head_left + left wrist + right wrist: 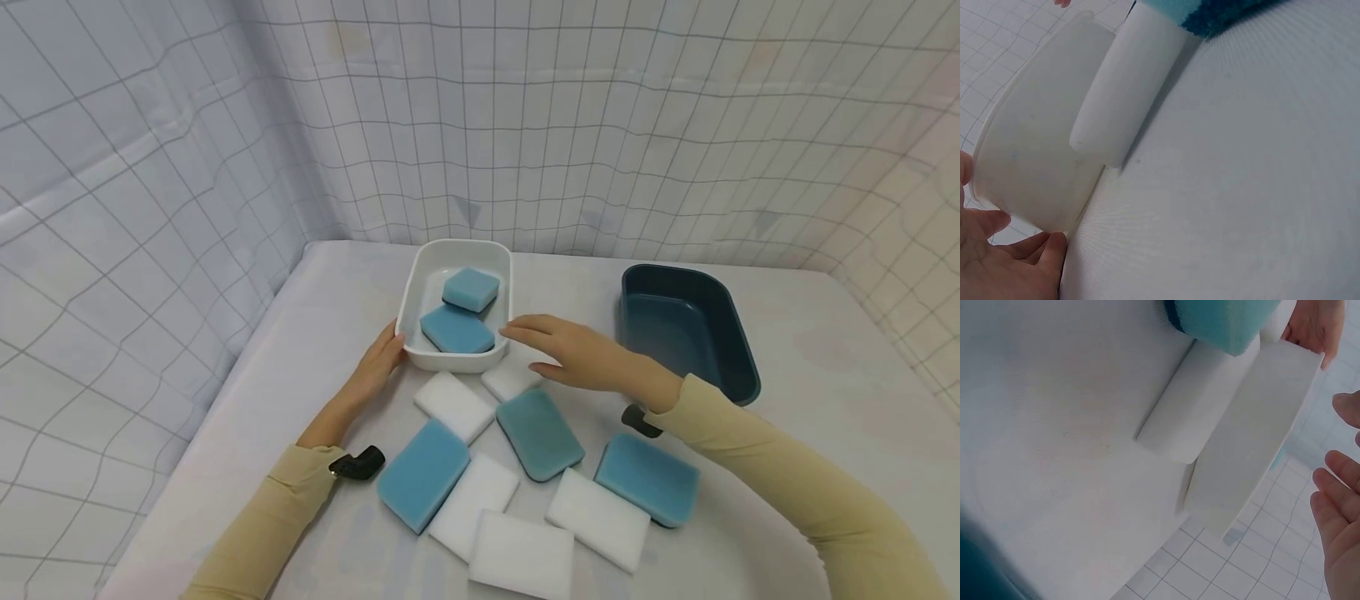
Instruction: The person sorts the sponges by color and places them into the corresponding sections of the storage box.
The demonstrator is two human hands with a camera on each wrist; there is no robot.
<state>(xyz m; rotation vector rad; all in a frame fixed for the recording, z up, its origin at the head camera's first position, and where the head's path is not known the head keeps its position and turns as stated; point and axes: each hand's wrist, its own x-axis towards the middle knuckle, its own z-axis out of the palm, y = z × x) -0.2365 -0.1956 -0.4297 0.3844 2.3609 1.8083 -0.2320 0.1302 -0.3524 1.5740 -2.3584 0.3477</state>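
White tray (453, 362), presumably light, stiff: grasp the rim (408, 292) at nine o'clock. Your left hand (376, 363), fingers relaxed, touches eight o'clock; your right hand (577, 354) hovers, spread, at four.

Left sleeve (258, 517) and right sleeve (795, 492) in matching pale yellow-beige.
Both are long and plain, with soft creases and loosely gathered ends. The left wrist device (357, 464) is black, stubby and bent, its glossy surface carrying small bright glints; the right wrist device (640, 421), dark and rounded, shows only in part beside the sleeve's end. The left hand (373, 367) and right hand (573, 354) are bare.
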